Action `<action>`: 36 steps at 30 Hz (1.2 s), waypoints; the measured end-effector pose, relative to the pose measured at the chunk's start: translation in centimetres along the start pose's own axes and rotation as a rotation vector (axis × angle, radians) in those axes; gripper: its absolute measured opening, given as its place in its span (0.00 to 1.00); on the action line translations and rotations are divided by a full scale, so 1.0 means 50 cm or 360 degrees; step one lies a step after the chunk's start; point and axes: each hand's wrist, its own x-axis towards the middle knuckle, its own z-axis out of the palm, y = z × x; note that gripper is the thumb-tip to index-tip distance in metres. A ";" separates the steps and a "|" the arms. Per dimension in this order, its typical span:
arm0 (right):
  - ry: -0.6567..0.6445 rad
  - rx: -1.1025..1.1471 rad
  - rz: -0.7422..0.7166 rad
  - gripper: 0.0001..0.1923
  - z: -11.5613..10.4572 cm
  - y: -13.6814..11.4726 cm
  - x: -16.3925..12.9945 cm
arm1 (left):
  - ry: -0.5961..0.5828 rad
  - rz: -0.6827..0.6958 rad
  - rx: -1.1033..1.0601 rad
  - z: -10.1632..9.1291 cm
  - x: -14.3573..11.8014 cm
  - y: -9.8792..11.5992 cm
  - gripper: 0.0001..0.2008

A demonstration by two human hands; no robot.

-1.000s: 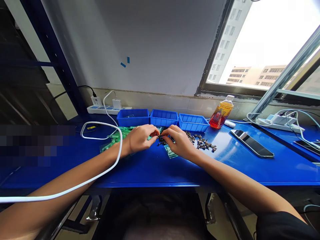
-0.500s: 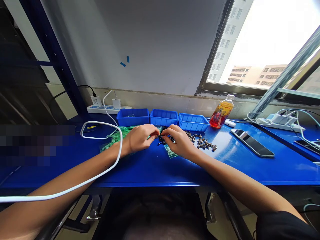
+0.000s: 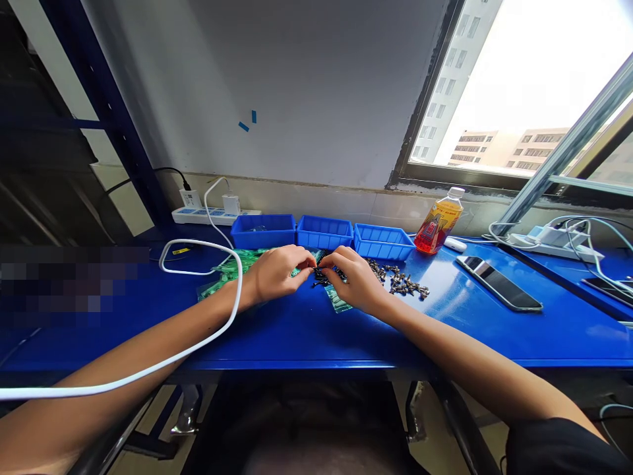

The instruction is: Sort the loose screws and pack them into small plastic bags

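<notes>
Screws under both hands at mid-desk: handling check

Screws [image 3: 324, 277], small and dark, lie in a loose cluster on the blue desk [image 3: 445, 330], directly between your two hands and just in front of the middle blue bin [image 3: 324, 233]. Your left hand [image 3: 277, 274] and right hand [image 3: 353, 280] are drawn together, fingertips nearly meeting over that cluster. Each hand appears pinched on a small dark piece, but the pieces are too small to tell exactly what either grips.

Findings:
- A second, larger scatter of screws [image 3: 400, 284] lies to the right of your right hand, apart from the cluster in hand.
- Green bags [image 3: 232, 270] lie under and beside your left hand; one more [image 3: 339, 300] lies under your right wrist.
- A white cable [image 3: 217, 330] loops over your left forearm and across the desk edge.

Recommendations, as judgement:
- Keep the pinch at the fingertips and work one piece at a time; these parts look prone to rolling on the smooth surface.
- Hold your wrists low and steady on the desk so that the cluster stays in view between your hands.
- Mind the cable: a sweep of the left forearm could drag it through the bags.
- Keep your right wrist off the larger scatter so the two groups do not mix.
</notes>
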 end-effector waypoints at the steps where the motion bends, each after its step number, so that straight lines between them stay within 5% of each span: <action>1: 0.0000 0.0000 0.0001 0.06 0.000 0.000 0.000 | 0.0000 -0.0003 -0.0002 0.000 0.000 0.000 0.08; 36: 0.0008 0.0025 -0.0005 0.06 0.000 -0.001 -0.001 | 0.0043 -0.0015 0.0053 0.003 -0.001 0.000 0.07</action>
